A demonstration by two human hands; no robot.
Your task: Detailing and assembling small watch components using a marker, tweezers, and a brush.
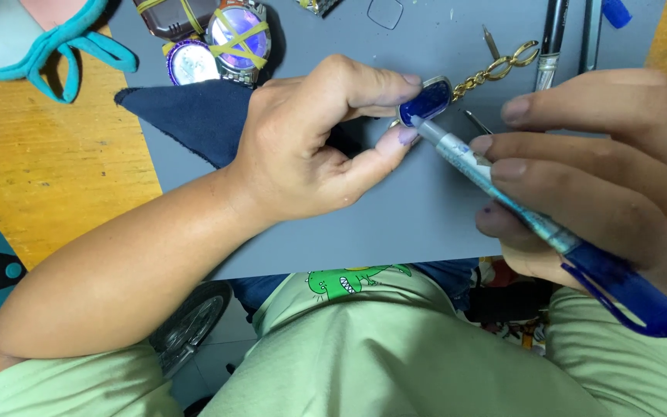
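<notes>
My left hand pinches a small watch with a dark blue face between thumb and forefinger, over a grey mat. A gold chain strap trails from the watch toward the upper right. My right hand holds a blue marker pen slantwise. The pen's grey tip touches the blue face of the watch.
A dark blue cloth lies under my left wrist. Two watches bound with yellow rubber bands sit at the top, next to a teal mask strap. Pens and a thin metal pin lie at the upper right. The wooden table borders the mat.
</notes>
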